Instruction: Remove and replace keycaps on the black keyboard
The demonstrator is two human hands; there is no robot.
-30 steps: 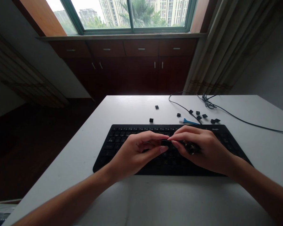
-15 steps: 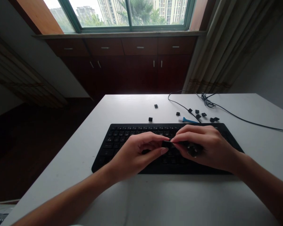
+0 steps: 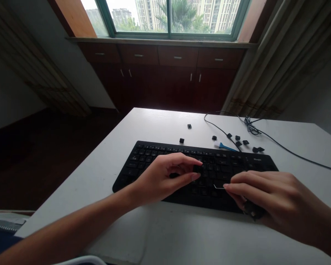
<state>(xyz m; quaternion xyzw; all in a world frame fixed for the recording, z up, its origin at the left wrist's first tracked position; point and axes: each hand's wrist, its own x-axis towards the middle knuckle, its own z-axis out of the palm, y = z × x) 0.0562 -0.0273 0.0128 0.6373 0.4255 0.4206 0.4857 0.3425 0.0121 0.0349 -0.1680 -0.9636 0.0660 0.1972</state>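
A black keycap [image 3: 198, 168] is pinched between the thumb and index finger of my left hand [image 3: 165, 176], just above the middle of the black keyboard [image 3: 206, 207]. My right hand [image 3: 267, 198] is closed around a small dark tool [image 3: 253, 210] over the keyboard's right part. A thin bent metal tip [image 3: 219, 187] sticks out from its fingertips toward the left. Most of the tool's body is hidden by the palm and fingers. The two hands are apart, and my left forearm crosses the table's front.
Several loose black keycaps [image 3: 245, 142] lie behind the keyboard, with a single keycap [image 3: 181, 140] near its back edge. A blue brush [image 3: 227, 147] rests by a black cable [image 3: 287, 141] on the white table [image 3: 160, 235]. The table's left edge borders a dark floor.
My right hand has drawn away from the left, moving right and toward me with the tool. My left hand keeps its pinch on the keycap. The camera view has turned slightly.
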